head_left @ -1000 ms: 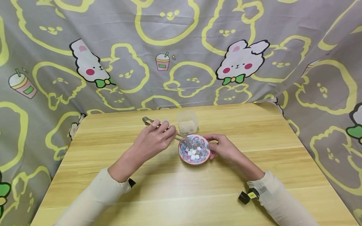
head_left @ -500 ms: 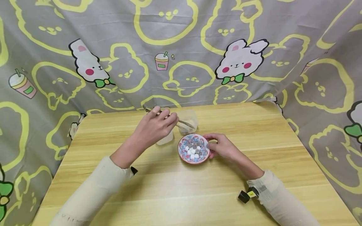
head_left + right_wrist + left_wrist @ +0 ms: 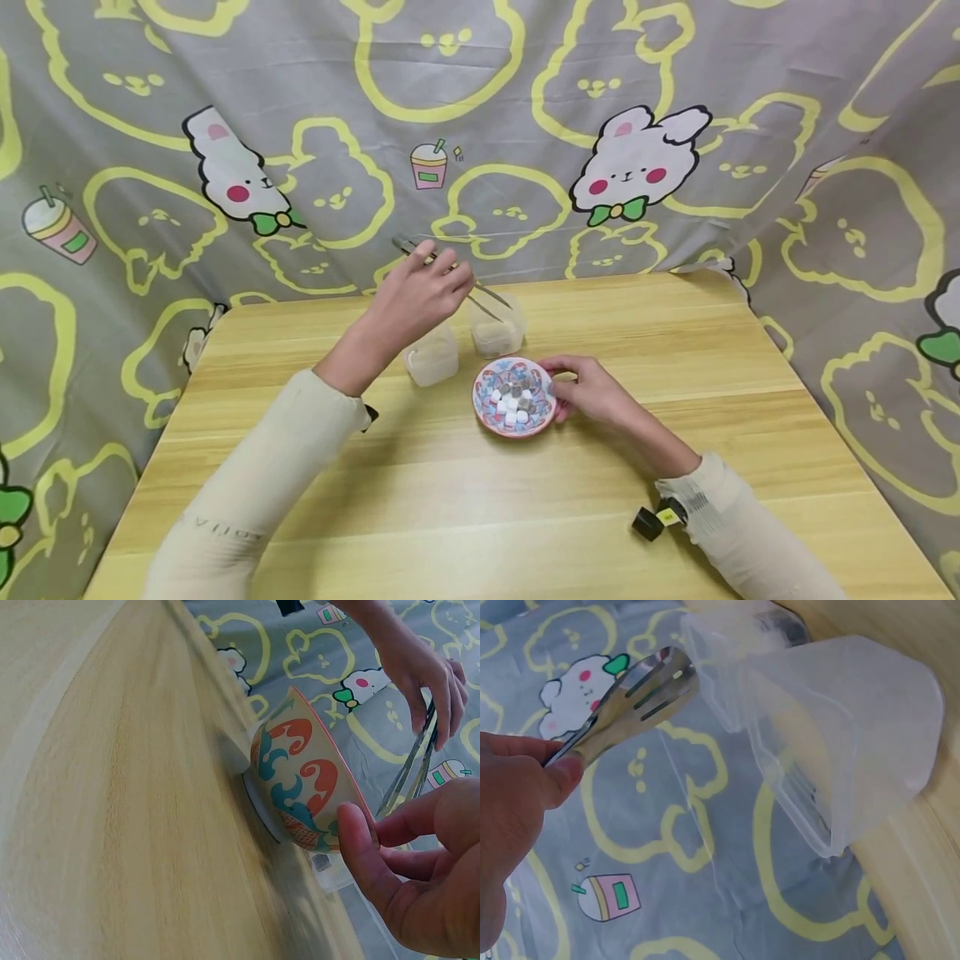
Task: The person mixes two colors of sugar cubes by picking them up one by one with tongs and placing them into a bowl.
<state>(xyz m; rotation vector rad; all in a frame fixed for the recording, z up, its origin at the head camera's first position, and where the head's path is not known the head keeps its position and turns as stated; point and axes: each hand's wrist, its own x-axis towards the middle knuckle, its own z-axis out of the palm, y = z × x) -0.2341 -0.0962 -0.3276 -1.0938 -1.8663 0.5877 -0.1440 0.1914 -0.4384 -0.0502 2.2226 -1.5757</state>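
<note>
My left hand (image 3: 423, 292) grips metal tongs (image 3: 649, 694) by their upper part, raised at the back of the table. Their slotted tips stand apart with nothing between them, over a clear plastic container (image 3: 497, 337). My right hand (image 3: 431, 874) pinches the rim of a patterned bowl (image 3: 307, 776) between thumb and fingers. White cubes (image 3: 512, 417) and grey cubes (image 3: 525, 405) lie together in the bowl, which stands on the table. A dark grey cube (image 3: 322, 862) shows through a container's wall in the right wrist view.
A second frosted plastic container (image 3: 432, 365) stands left of the first, below my left wrist. The wooden table (image 3: 480, 517) ends at the back against a grey curtain (image 3: 315, 75) with yellow cartoon outlines. A black wrist device (image 3: 648, 523) sits by the right sleeve.
My left hand has lifted the tongs away from the bowl, back and up over the container. Their tips have spread. The left-hand container shows more. My right hand stays at the bowl.
</note>
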